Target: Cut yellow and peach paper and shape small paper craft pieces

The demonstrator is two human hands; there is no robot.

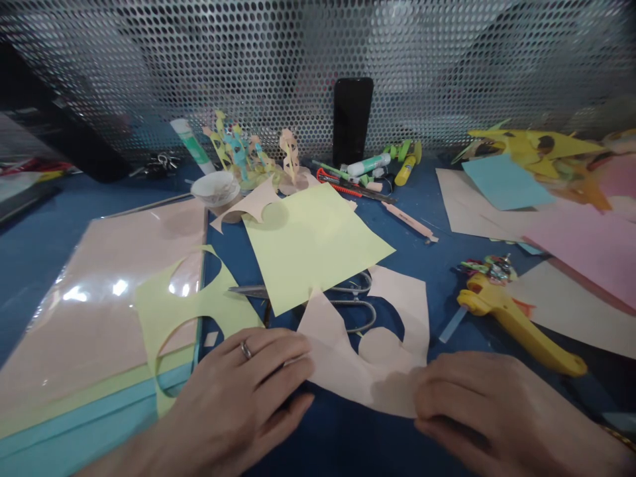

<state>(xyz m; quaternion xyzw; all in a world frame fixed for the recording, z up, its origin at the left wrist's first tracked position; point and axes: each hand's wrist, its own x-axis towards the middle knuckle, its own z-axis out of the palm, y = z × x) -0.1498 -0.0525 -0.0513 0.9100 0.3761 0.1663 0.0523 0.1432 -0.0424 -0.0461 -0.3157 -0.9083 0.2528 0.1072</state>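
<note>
A pale pink paper offcut (368, 383) with curved cut-outs spans the space between my hands. My left hand (248, 387), wearing a ring, has its fingertips closed over the left edge. My right hand (477, 404) pinches the lower right corner, with its thumb partly hidden. On the offcut rests a small pink paper circle (380, 346). Behind it lie scissors (355, 315), partly covered by a pale yellow sheet (318, 242). Left of my left hand is a yellow paper offcut (209, 301) with round holes.
A yellow hot glue gun (521, 324) lies at right, near coloured paper sheets (586, 238). At left is a shiny clear sleeve of paper (124, 285). Behind stand a small bowl (216, 190), paper figures (243, 152), glue sticks (368, 165) and a phone (352, 119) against perforated metal (278, 59).
</note>
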